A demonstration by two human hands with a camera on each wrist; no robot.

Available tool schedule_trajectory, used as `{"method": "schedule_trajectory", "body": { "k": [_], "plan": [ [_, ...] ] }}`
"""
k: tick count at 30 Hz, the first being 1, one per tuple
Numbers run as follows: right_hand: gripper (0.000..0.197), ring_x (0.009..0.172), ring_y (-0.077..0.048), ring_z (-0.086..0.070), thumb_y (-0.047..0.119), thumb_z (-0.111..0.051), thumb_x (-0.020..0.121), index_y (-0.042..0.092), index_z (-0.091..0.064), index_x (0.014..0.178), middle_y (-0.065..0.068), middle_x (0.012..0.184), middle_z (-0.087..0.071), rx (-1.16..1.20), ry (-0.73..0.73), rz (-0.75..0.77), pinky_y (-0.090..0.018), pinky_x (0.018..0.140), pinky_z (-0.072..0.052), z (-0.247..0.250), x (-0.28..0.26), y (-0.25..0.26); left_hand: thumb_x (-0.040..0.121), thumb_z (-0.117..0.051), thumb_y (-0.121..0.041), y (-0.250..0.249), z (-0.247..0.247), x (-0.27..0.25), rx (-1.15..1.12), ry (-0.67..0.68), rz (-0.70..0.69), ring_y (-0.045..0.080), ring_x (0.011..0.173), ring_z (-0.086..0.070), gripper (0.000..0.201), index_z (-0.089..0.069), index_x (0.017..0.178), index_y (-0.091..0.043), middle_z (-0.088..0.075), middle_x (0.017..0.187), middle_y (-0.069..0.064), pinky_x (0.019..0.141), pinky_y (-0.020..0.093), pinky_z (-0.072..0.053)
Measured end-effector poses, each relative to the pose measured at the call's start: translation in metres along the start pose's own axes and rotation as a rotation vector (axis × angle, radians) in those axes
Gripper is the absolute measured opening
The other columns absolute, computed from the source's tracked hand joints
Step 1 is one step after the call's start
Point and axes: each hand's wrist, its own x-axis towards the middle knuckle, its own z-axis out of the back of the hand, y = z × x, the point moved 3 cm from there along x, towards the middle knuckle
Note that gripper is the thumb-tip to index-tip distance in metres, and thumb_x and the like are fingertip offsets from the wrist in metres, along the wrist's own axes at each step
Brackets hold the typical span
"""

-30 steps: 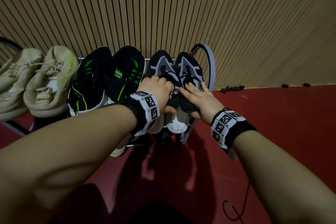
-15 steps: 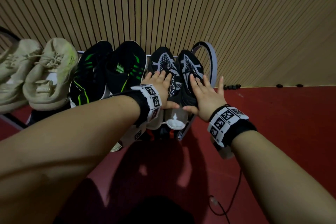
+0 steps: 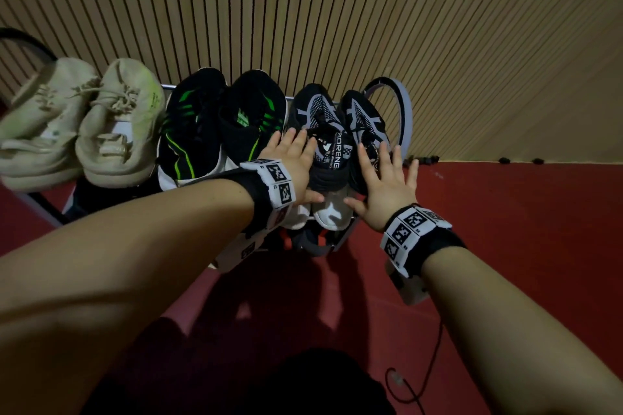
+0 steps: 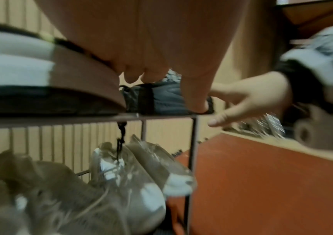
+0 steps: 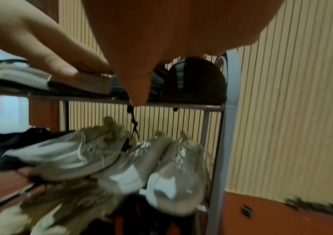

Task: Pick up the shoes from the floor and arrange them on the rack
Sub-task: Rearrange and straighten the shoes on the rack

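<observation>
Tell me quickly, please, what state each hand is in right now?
Left hand: open, fingers straight over the black-and-grey shoes, holding nothing.
Right hand: open, fingers spread over the same pair, holding nothing.

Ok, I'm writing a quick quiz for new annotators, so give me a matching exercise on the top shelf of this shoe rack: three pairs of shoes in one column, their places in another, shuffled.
Things:
1. cream pair
2. black and green pair
3. black and grey pair

Places:
A. middle of the top shelf
B. right end, under the open left hand and right hand
C. left end of the top shelf

Pairs: 1-C, 2-A, 3-B
</observation>
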Motion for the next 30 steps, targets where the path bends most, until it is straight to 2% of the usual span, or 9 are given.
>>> {"method": "schedule_trajectory", "body": {
  "k": [4,8,10,12,17,20,23,26,30],
  "plan": [
    [0.093,0.141,-0.031,0.027,0.058,-0.045,0.088,0.031,0.023,0.145,-0.009,0.154,0.029,-0.042,-0.006,-0.038,-0.056,0.111,0.016,-0.007,-0.028,0.012,0.087,-0.039,-0.063,0.004,-0.014,-0.034,0.106,-0.029,-0.132,0.029,0.144,0.013,0.096,0.01,0.148,-0.006,0.013,0.157,0.013,0.116,0.041,0.01],
    [0.089,0.14,-0.031,0.03,0.052,-0.045,0.09,0.032,0.022,0.145,-0.007,0.153,0.03,-0.088,0.005,-0.031,-0.051,0.107,0.025,-0.025,-0.061,0.033,0.091,-0.042,-0.054,-0.004,-0.044,-0.064,0.053,0.056,-0.314,0.026,0.143,0.019,0.09,0.012,0.148,-0.01,0.02,0.156,0.009,0.115,0.039,0.013],
    [0.086,0.14,-0.03,0.03,0.049,-0.044,0.092,0.031,0.02,0.146,-0.007,0.154,0.028,-0.1,0.041,-0.022,-0.049,0.106,0.027,-0.037,-0.074,0.046,0.09,-0.046,-0.052,-0.005,-0.069,-0.077,0.011,0.06,-0.386,0.026,0.145,0.012,0.088,0.006,0.149,-0.011,0.012,0.157,0.009,0.116,0.039,0.009],
    [0.084,0.141,-0.029,0.027,0.05,-0.043,0.092,0.03,0.018,0.147,-0.007,0.155,0.025,-0.119,0.139,-0.014,-0.048,0.111,0.02,-0.053,-0.081,0.058,0.089,-0.048,-0.051,0.003,-0.094,-0.086,-0.036,0.051,-0.402,0.028,0.146,0.004,0.086,-0.002,0.149,-0.01,0.003,0.158,0.011,0.117,0.041,0.002],
    [0.084,0.146,-0.024,0.009,0.048,-0.048,0.091,0.03,0.009,0.149,-0.003,0.159,0.009,0.047,0.303,-0.091,-0.039,0.118,-0.003,-0.086,-0.08,0.08,0.087,-0.041,-0.05,0.043,-0.133,-0.088,-0.139,0.044,-0.194,0.032,0.144,-0.008,0.077,-0.016,0.148,-0.01,-0.01,0.156,0.014,0.116,0.045,-0.007],
    [0.085,0.146,-0.026,-0.008,0.044,-0.053,0.091,0.027,0.006,0.15,-0.007,0.158,-0.003,0.317,0.297,-0.18,-0.035,0.116,-0.016,-0.101,-0.068,0.1,0.088,-0.052,-0.045,0.07,-0.147,-0.089,-0.186,0.057,-0.081,0.034,0.144,-0.008,0.076,-0.018,0.147,-0.013,-0.011,0.156,0.013,0.115,0.048,-0.01],
    [0.084,0.14,-0.029,-0.026,0.035,-0.058,0.091,0.021,0.0,0.151,-0.013,0.154,-0.019,0.594,0.271,-0.226,-0.032,0.111,-0.026,-0.112,-0.044,0.127,0.086,-0.054,-0.047,0.095,-0.158,-0.089,-0.267,0.006,0.038,0.033,0.143,-0.009,0.078,-0.018,0.147,-0.016,-0.014,0.155,0.013,0.115,0.047,-0.011],
    [0.082,0.138,-0.028,-0.032,0.031,-0.056,0.092,0.02,0.001,0.151,-0.011,0.155,-0.022,0.74,0.261,-0.236,-0.032,0.108,-0.03,-0.123,-0.021,0.154,0.086,-0.052,-0.053,0.119,-0.167,-0.094,-0.349,0.003,0.14,0.033,0.144,-0.003,0.081,-0.014,0.149,-0.019,-0.008,0.157,0.011,0.116,0.047,-0.006],
    [0.076,0.13,-0.031,-0.043,0.019,-0.048,0.097,0.025,0.006,0.15,-0.01,0.153,-0.028,0.786,0.338,-0.21,-0.032,0.101,-0.037,-0.133,-0.005,0.165,0.085,-0.049,-0.056,0.139,-0.182,-0.103,-0.358,-0.024,0.204,0.025,0.146,0.004,0.081,-0.014,0.149,-0.021,-0.003,0.158,0.008,0.116,0.046,0.003]
  ]
}}
